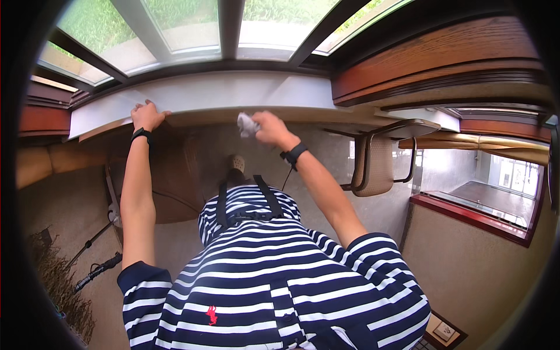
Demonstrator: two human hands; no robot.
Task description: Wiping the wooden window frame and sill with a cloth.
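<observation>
My left hand (pixel 148 116) rests on the front edge of the white windowsill (pixel 210 91), fingers spread, with a dark band on the wrist. A crumpled whitish cloth (pixel 248 125) is gripped in my right hand (pixel 272 130), which is in front of the sill's edge, right of the middle. Whether the cloth touches anything else cannot be told. Beyond the sill stand the dark-framed window panes (pixel 188 26), with grass outside.
A chair with a patterned back (pixel 376 166) stands to the right. Below the sill at left is a brown panel-like object (pixel 173 183). A twig broom (pixel 61 280) lies at lower left. A red-framed mirror or opening (pixel 470 210) is at far right.
</observation>
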